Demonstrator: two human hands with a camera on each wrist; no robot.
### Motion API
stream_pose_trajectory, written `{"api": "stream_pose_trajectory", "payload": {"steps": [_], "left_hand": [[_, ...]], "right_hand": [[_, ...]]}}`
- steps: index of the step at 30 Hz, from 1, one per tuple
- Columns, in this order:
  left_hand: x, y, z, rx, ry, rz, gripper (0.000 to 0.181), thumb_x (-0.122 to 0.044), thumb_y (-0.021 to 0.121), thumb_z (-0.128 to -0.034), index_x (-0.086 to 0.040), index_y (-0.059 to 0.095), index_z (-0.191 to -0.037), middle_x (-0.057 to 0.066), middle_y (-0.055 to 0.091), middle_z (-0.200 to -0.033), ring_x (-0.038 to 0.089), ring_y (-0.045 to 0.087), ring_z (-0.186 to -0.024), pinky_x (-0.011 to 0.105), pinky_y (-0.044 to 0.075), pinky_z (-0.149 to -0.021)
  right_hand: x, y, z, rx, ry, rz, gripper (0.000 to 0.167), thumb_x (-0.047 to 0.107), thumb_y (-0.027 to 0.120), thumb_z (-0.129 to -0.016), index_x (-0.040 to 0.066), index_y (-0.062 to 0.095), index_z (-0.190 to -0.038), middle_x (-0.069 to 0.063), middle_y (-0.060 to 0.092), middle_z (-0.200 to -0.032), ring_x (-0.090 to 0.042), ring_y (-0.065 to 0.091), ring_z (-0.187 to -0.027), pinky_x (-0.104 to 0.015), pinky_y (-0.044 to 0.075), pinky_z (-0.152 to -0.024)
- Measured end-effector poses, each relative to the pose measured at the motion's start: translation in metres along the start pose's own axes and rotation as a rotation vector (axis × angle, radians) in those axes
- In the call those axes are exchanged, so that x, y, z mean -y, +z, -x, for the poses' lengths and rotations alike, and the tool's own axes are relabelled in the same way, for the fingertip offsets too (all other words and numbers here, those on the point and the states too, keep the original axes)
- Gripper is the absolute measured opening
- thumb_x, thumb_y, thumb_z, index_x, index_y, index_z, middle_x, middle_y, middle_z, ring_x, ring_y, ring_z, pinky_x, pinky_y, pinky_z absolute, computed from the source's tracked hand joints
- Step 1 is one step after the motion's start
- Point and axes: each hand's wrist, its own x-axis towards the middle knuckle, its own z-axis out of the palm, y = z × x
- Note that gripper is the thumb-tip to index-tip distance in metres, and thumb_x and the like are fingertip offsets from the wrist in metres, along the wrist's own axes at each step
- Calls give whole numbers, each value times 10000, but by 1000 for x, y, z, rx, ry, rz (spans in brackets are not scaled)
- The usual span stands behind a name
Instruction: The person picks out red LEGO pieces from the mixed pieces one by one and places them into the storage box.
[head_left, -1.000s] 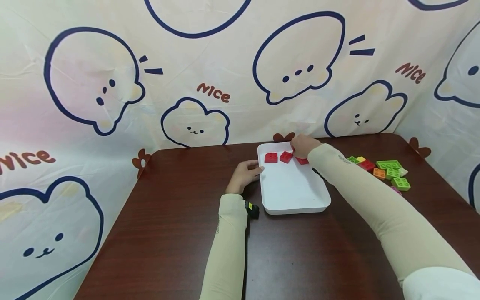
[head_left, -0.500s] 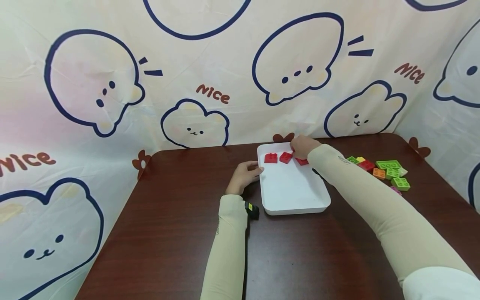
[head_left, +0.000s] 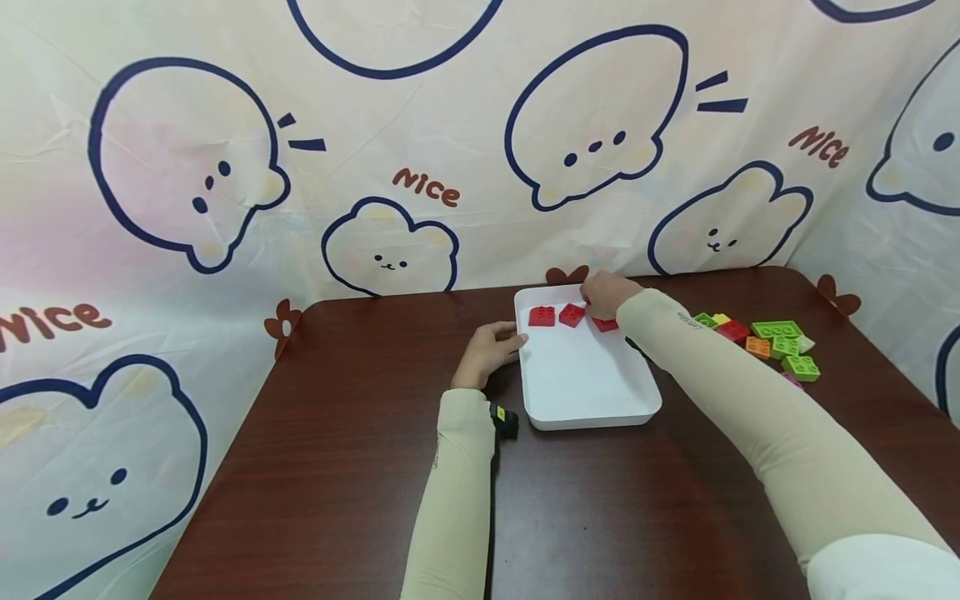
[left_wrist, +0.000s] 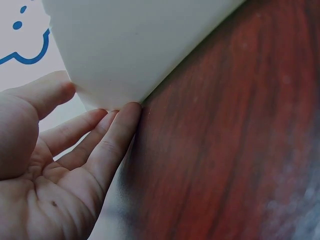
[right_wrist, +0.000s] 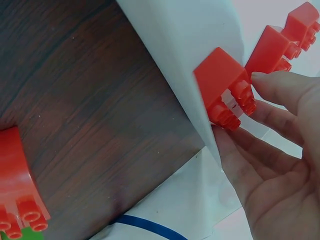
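Note:
A white tray (head_left: 590,379) lies on the dark wooden table, with red toy building bricks along its far end. My left hand (head_left: 486,354) holds the tray's left side. Its thumb is at the rim, and its fingers (left_wrist: 122,125) touch the outer wall low down. My right hand (head_left: 609,292) is at the far right corner, where a speck of red shows at its fingertips. In the right wrist view its thumb and fingers close about a red brick (right_wrist: 220,80), partly hiding it. Left of the hand sit two red bricks, one straight (head_left: 542,316) and one turned (head_left: 572,314).
Right of the tray, partly behind the right forearm, is a loose pile of bricks: green (head_left: 801,367), orange (head_left: 758,347) and red (head_left: 733,331), among others. A printed cloth (head_left: 480,242) hangs behind the table (head_left: 375,400).
Across the three head frames both hands, the tray and the bricks stay practically in place. The view shifts only very slightly.

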Motion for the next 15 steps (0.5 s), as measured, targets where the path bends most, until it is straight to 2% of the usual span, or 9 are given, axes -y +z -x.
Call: {"api": "stream_pose_trajectory", "payload": {"steps": [5,15], "left_hand": [[0,0,0,1,-4,14,500,-184,713,-971,1,563,-1410,166,611,-1286,245,680,-1062,373,564,-937],[1,0,-1,-6,-8,-8,512,-212,712,-974,-11,558,-1418,171,585,-1356,247,685,-1063,375,560,-945]], "right_hand": [[-3,0,1,-9,-16,-19,336,189,695,-966,38,658,-1264,-159,672,-1119,-290,604,-937,-429,571,-877],[-7,-14,12,-27,-38,-6,353,208,662,-991,40,637,-1301,-170,649,-1192,-282,611,-953,-413,575,-861]]}}
